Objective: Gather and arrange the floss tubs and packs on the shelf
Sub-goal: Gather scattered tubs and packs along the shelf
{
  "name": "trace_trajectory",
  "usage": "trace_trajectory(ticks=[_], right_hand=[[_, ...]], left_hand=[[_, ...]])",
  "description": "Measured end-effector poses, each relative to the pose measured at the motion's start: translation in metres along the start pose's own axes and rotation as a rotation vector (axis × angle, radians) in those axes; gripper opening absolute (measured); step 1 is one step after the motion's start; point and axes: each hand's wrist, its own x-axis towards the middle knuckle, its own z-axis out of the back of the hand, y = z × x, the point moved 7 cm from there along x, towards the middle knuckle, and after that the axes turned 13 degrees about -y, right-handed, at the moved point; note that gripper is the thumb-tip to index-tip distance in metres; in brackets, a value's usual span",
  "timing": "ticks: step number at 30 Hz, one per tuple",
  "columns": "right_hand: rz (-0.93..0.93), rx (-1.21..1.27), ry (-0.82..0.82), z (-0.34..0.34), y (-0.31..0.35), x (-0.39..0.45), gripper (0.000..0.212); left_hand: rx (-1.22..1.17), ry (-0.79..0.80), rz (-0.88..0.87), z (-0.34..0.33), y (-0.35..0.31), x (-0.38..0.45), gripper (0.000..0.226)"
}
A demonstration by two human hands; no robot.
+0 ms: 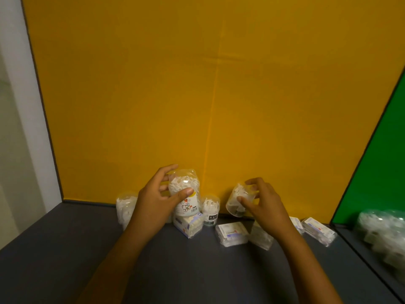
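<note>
My left hand point(156, 199) grips a clear floss tub with a cartoon label point(187, 194), which stands upright on top of a floss pack point(189, 224). My right hand point(262, 201) holds a smaller clear tub point(235, 201) tilted in the air above the shelf. Another tub point(125, 207) stands to the left against the yellow back wall, partly hidden by my left wrist. A small tub with a dark label point(210, 209) stands between my hands. Flat packs lie at the right: one point(232, 233) below my right hand, one point(262, 238) under my wrist, one point(318, 230) further right.
The shelf floor point(65, 249) is dark grey. A yellow panel point(208, 95) forms the back wall, a white wall point(19, 128) the left side. At the right, a green glossy panel point(377, 194) shows reflections of the tubs.
</note>
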Motion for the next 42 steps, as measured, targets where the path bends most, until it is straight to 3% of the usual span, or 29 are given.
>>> trace_trajectory(ticks=[11, 13, 17, 31, 42], right_hand=[[-0.075, 0.027, -0.125, 0.103, -0.029, -0.028, 0.055], [-0.142, -0.019, -0.214, 0.208, -0.078, -0.065, 0.057], [-0.154, -0.028, -0.186, 0.218, -0.085, -0.080, 0.063], [-0.298, -0.145, -0.335, 0.401, -0.191, -0.188, 0.057], [-0.344, -0.220, -0.433, 0.488, -0.267, -0.196, 0.051]], left_hand=[[-0.095, 0.049, 0.001, -0.064, -0.037, -0.047, 0.064], [-0.122, 0.178, -0.001, -0.145, -0.084, -0.103, 0.062], [-0.183, 0.170, 0.007, -0.158, -0.089, -0.120, 0.061], [-0.243, 0.361, 0.050, -0.300, -0.143, -0.278, 0.057], [-0.313, 0.510, 0.043, -0.420, -0.178, -0.324, 0.058]])
